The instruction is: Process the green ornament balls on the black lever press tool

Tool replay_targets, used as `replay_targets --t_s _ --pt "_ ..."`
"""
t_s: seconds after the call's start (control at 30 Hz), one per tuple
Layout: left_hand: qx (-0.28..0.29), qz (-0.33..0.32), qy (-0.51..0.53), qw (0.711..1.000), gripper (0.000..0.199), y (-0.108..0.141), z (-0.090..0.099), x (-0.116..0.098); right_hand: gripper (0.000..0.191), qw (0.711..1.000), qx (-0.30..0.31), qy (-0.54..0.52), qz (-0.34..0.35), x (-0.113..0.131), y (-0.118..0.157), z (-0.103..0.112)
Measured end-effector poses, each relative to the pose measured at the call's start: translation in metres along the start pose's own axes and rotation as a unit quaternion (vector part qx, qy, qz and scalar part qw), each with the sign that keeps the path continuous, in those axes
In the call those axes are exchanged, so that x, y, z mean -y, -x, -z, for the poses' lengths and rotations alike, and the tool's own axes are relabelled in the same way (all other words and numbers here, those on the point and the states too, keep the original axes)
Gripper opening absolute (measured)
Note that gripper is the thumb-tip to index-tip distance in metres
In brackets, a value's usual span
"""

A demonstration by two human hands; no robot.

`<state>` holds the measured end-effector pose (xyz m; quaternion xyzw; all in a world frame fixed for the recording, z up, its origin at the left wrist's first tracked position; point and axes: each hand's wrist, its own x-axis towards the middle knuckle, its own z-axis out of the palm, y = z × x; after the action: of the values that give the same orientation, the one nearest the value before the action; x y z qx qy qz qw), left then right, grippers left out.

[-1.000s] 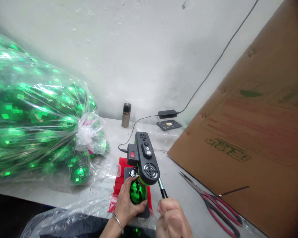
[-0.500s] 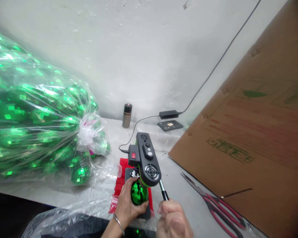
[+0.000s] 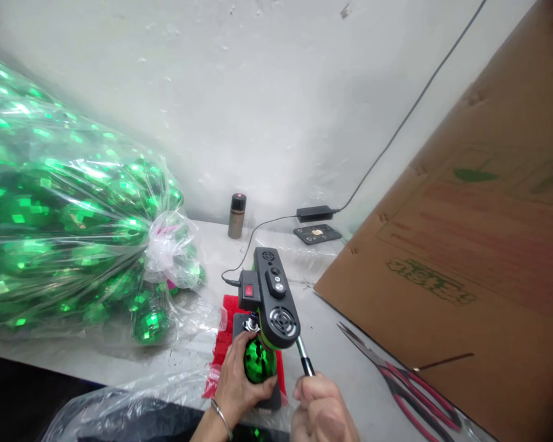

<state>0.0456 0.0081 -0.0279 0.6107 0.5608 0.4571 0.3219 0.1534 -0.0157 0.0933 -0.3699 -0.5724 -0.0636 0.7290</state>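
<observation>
My left hand (image 3: 238, 382), with a metal bangle at the wrist, is closed round a shiny green faceted ball (image 3: 260, 361). The ball sits under the near end of a black bench machine (image 3: 276, 294) that has round vents, knobs and a red switch. My right hand (image 3: 323, 406) is wrapped round the black grip of the machine's lever (image 3: 304, 356), to the right of the ball. Beneath the machine's dark base lies a red cloth (image 3: 222, 347). The ball's underside is hidden by my fingers.
A tied clear bag (image 3: 74, 233) of green balls fills the left. Red-and-black scissors (image 3: 410, 393) lie beside a leaning cardboard box (image 3: 456, 245) on the right. Along the wall are a small dark bottle (image 3: 236, 216), a power adapter (image 3: 314, 213) and a phone (image 3: 317, 233).
Both hands keep their hold on the ball and the lever. The whole view has shifted very slightly; nothing else visibly differs.
</observation>
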Motion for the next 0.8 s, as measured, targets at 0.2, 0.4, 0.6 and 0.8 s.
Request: replay_targets --t_s 0.2,0.4,0.6,0.8 --pt "0.004 0.004 -0.008 1.000 0.075 -0.001 -0.001 -0.001 0.045 1.000 -0.020 -0.021 -0.011 -0.001 0.010 -0.002" --pt "0.003 0.012 -0.017 1.000 0.073 -0.001 -0.002 -0.003 0.045 1.000 -0.011 0.006 -0.019 -0.008 0.035 -0.002" --pt "-0.003 0.022 -0.007 1.000 0.074 0.000 -0.003 -0.003 0.046 0.999 -0.007 0.004 0.047 -0.022 0.039 0.000" --pt "0.013 0.030 0.012 0.999 0.076 -0.001 -0.001 -0.003 0.046 0.995 -0.023 0.004 -0.100 0.018 -0.012 -0.005"
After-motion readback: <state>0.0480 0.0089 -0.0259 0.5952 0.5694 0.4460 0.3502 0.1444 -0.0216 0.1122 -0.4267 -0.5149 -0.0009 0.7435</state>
